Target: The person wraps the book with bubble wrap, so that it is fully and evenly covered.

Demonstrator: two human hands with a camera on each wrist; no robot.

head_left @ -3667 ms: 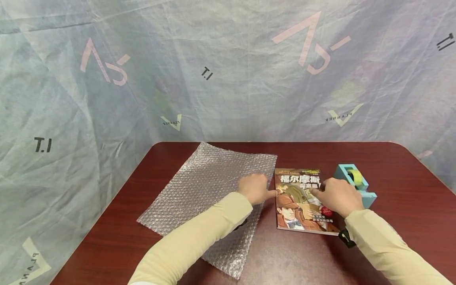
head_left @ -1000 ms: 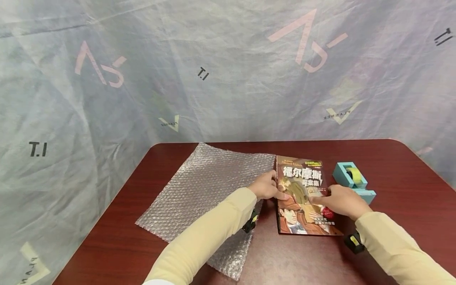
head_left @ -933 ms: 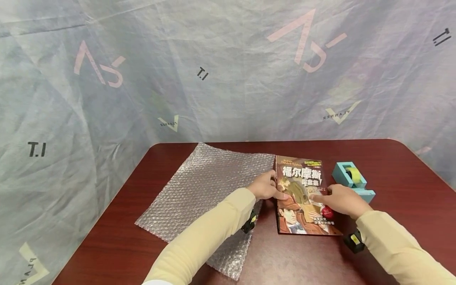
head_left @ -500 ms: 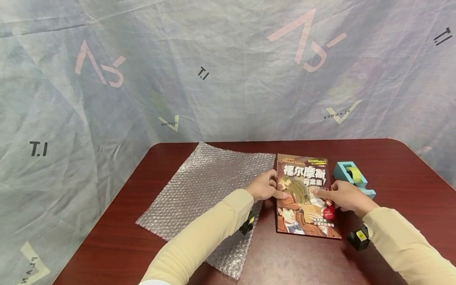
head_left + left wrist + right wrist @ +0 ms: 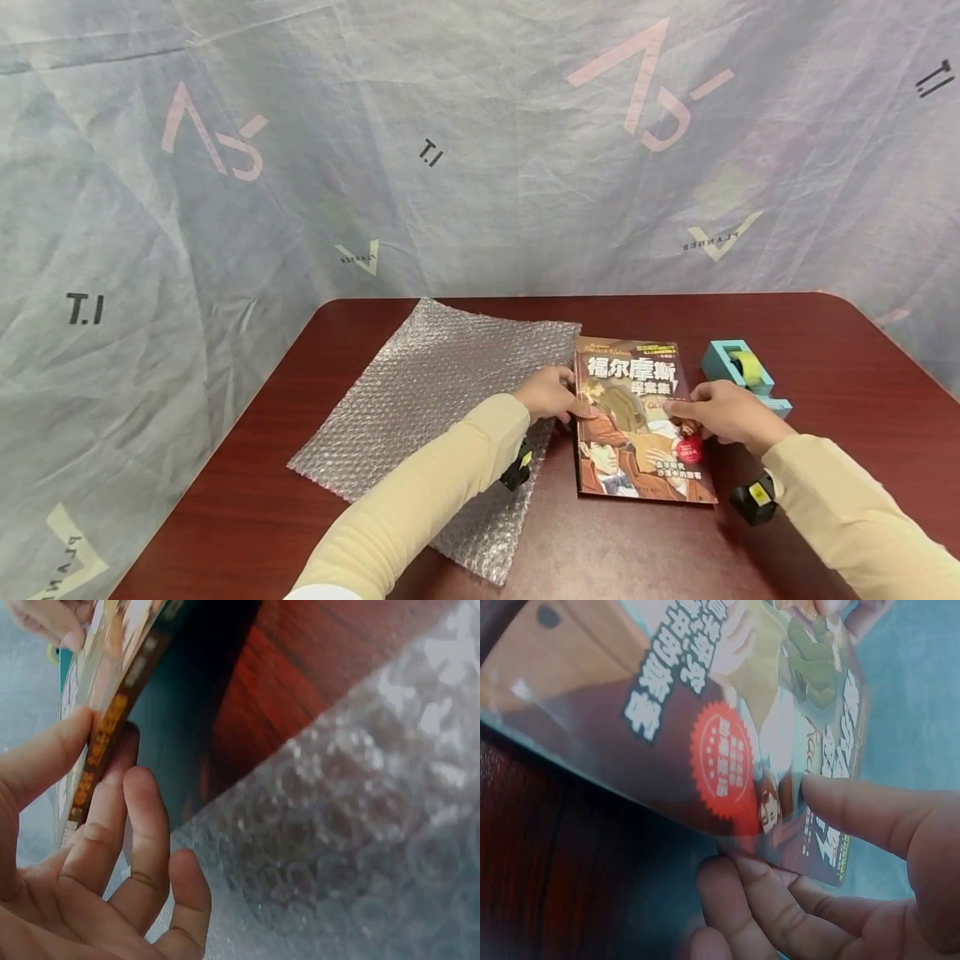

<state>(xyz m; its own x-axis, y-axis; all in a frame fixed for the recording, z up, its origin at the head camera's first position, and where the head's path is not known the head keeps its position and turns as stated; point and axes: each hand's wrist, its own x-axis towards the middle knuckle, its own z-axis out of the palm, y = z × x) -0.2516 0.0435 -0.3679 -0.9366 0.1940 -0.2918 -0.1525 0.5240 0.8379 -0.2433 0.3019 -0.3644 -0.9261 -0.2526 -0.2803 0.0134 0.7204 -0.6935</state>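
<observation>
A paperback book (image 5: pixel 637 425) with an illustrated brown cover is held between both hands, raised off the table in the wrist views. My left hand (image 5: pixel 551 394) pinches its spine edge, thumb on the cover and fingers beneath; the left wrist view shows the brown spine (image 5: pixel 105 742) between them. On the opposite edge, my right hand (image 5: pixel 731 412) grips with the thumb on top and curled fingers (image 5: pixel 757 900) underneath. Left of the book lies a flat sheet of bubble wrap (image 5: pixel 420 392), partly covered by my left forearm.
A light blue tape dispenser (image 5: pixel 723 362) with a yellow roll stands just beyond my right hand. The dark red wooden table (image 5: pixel 847 400) extends to both sides. A printed grey cloth (image 5: pixel 495 167) hangs behind it.
Both hands, earlier at the book's sides with it flat, now hold it up by both edges. In the last half second the book shifts slightly left and nearer. Bubble wrap and tape dispenser stay put.
</observation>
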